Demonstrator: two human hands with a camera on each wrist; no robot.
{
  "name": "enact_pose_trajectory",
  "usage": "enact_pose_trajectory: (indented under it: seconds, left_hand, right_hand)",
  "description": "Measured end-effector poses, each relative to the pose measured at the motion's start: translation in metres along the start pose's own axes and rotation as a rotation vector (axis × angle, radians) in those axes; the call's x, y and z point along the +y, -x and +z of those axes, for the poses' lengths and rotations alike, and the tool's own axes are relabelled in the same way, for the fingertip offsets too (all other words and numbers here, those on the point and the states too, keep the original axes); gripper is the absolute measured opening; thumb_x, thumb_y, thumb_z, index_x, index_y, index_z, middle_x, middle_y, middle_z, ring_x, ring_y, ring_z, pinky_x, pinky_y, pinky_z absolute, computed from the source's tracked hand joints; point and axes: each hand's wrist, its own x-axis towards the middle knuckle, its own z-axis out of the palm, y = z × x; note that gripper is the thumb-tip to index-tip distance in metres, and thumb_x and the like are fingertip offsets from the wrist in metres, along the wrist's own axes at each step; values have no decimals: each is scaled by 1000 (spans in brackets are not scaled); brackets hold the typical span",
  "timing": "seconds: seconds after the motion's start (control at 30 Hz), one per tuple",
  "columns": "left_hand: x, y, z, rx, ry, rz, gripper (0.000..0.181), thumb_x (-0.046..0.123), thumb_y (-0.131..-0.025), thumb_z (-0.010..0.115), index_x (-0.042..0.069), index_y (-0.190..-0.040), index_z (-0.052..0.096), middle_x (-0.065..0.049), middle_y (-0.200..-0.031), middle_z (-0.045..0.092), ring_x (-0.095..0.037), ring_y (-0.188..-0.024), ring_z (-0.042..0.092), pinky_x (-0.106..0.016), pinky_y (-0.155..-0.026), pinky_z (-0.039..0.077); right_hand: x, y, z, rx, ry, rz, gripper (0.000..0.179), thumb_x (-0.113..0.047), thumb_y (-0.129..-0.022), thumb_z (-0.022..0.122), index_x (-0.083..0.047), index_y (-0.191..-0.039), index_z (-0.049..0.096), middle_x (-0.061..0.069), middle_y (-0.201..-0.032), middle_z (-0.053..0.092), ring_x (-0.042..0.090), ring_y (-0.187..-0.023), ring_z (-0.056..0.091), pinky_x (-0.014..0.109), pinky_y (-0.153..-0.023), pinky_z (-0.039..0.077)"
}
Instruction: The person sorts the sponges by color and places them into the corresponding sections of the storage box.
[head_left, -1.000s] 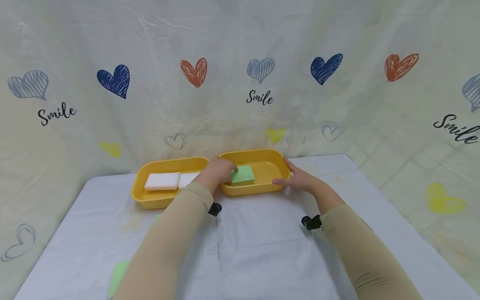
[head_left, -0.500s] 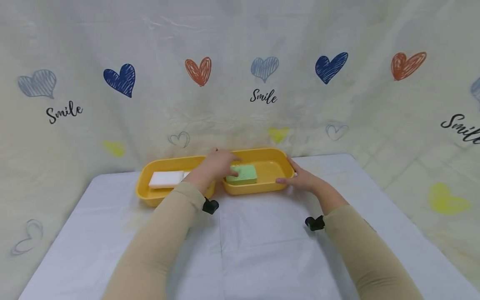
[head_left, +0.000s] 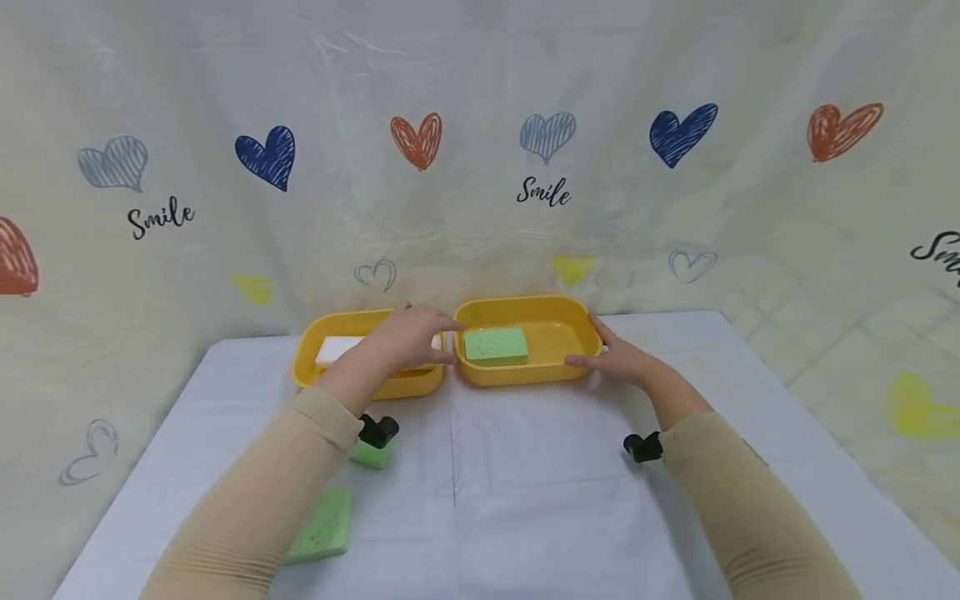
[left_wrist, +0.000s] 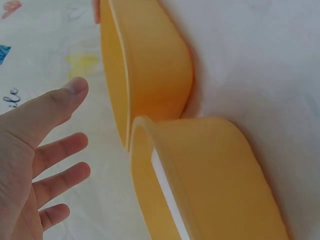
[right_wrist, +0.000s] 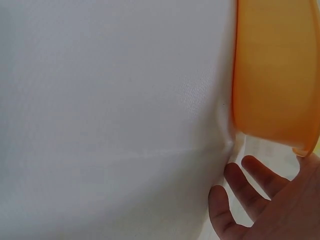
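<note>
Two yellow plastic trays stand side by side at the back of the table. My left hand (head_left: 397, 337) hovers over the left tray (head_left: 411, 386), fingers spread and holding nothing, as the left wrist view also shows. White sponges (head_left: 336, 347) lie in that tray, partly hidden by this hand. A green sponge (head_left: 496, 347) lies at the left end of the right tray (head_left: 525, 374). My right hand (head_left: 626, 361) holds this tray at its right end. In the right wrist view, the hand meets the rim while several fingers (right_wrist: 245, 192) stay spread below it.
Two more green sponges, one small (head_left: 371, 455) and one larger (head_left: 326, 527), lie on the white-covered table (head_left: 540, 483) near my left sleeve. A patterned curtain (head_left: 480, 242) hangs right behind the trays.
My left hand has let go of the green sponge in the right tray and moved left, over the left tray. My right hand stays at the right tray. The head view has turned slightly left.
</note>
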Motion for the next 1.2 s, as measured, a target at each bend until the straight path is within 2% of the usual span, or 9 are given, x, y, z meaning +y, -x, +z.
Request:
enact_pose_trajectory:
  seconds: [0.13,0.37,0.53,0.63,0.87,1.03,1.2]
  left_hand:
    - [-7,23,4,17,-20,35,54,41,-88,75,27,-138,61,0,-134,62,-23,-128,52,-59,-112,27]
    - [-20,74,12,36,2,76,47,39,-87,76,27,-132,66,5,-129,66,-22,-124,57,-53,-104,38]
    - [-26,106,23,20,8,65,48,42,-83,79,28,-128,69,8,-123,68,-20,-116,60,-47,-98,44]
    - [-32,121,31,10,45,55,49,41,-82,80,28,-128,69,10,-122,68,-17,-116,61,-43,-99,47]
    - [-43,139,45,-32,77,30,50,38,-80,82,24,-127,70,10,-118,68,-16,-111,63,-41,-94,51]
    - [-47,144,50,-53,25,45,49,35,-80,83,22,-126,70,4,-121,68,-23,-115,61,-49,-99,46]
    - [-52,145,57,-93,10,22,52,32,-79,84,24,-128,69,1,-128,66,-28,-123,56,-53,-104,41]
  right_hand:
    - [1,1,0,-4,-3,5,117,-67,-83,66,-30,-157,-18,21,-164,-5,52,-146,4,73,-110,10]
    - [1,0,-1,2,16,4,117,-68,-83,65,-30,-157,-18,21,-164,-5,53,-145,4,74,-109,10]
    - [1,0,-2,2,13,1,117,-67,-84,65,-30,-157,-17,21,-164,-5,53,-146,4,74,-110,10]
    - [0,1,-3,3,11,-1,117,-67,-84,65,-29,-157,-18,21,-164,-5,53,-146,3,73,-110,10]
    - [0,4,-4,-1,6,-19,116,-65,-85,65,-28,-156,-18,21,-164,-6,53,-146,2,73,-111,8]
    - [1,2,-3,4,3,-5,116,-66,-84,65,-30,-157,-17,20,-165,-6,52,-146,3,74,-110,9]
    - [0,1,0,7,0,-2,116,-66,-84,66,-30,-157,-17,20,-165,-5,52,-146,3,73,-111,9]
